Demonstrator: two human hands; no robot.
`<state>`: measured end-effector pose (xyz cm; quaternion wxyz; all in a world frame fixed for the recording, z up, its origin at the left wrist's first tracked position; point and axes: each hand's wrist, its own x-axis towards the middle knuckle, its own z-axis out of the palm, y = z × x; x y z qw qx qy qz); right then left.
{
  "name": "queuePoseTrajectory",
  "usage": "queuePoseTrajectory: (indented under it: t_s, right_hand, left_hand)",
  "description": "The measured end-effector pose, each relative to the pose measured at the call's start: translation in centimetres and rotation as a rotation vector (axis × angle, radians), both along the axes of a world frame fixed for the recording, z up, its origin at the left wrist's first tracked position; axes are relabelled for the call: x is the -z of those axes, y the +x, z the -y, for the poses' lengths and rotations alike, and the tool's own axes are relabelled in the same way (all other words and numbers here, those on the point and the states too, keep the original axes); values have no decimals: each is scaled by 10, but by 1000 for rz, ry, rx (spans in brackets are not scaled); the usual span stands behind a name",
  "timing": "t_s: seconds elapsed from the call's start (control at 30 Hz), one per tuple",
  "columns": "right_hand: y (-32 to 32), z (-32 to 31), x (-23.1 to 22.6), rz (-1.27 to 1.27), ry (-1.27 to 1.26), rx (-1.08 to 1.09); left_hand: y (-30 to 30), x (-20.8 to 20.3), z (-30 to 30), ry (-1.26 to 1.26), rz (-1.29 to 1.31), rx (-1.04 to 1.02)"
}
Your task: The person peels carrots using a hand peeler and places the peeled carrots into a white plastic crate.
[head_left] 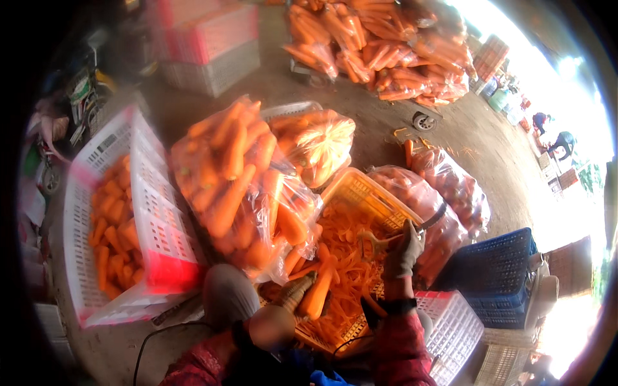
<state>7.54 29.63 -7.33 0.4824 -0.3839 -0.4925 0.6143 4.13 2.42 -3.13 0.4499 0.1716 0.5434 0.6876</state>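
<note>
My gloved right hand point(407, 249) is closed around a peeler point(371, 245) over the yellow-orange crate point(372, 197). My gloved left hand point(296, 291) is against a carrot point(318, 293), can't tell if gripping. Carrot's over peelings point(353, 288) in the crate, near the big clear bag of carrots point(226, 177).

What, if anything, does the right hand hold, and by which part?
The right hand holds a Y-shaped peeler by its handle.
</note>
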Motion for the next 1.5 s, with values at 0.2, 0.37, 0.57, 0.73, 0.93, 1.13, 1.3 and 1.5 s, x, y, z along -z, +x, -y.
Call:
queuePoseTrajectory:
  t_s: [0.2, 0.37, 0.57, 0.73, 0.93, 1.13, 1.3, 1.5]
  right_hand:
    - [14, 110, -27, 65, -227, -353]
    - [-4, 35, -10, -25, -97, -164]
    - [8, 53, -42, 14, 85, -271]
    - [16, 103, -23, 25, -232, -375]
    - [-15, 18, -24, 68, 11, -76]
    - [12, 94, -46, 44, -207, -336]
    - [1, 84, -31, -24, -239, -331]
    - [-14, 8, -20, 67, 40, -27]
  left_hand:
    - [-11, 39, -10, -48, 355, -47]
    - [-9, -8, -17, 87, 260, 42]
    - [-29, 37, 0, -26, 5, 195]
    - [-37, -1, -7, 166, 474, 282]
    - [-8, 32, 14, 379, 784, 52]
    - [-29, 30, -1, 284, 1134, -236]
    - [-27, 6, -7, 386, 1318, -152]
    - [-33, -4, -8, 700, 2247, -187]
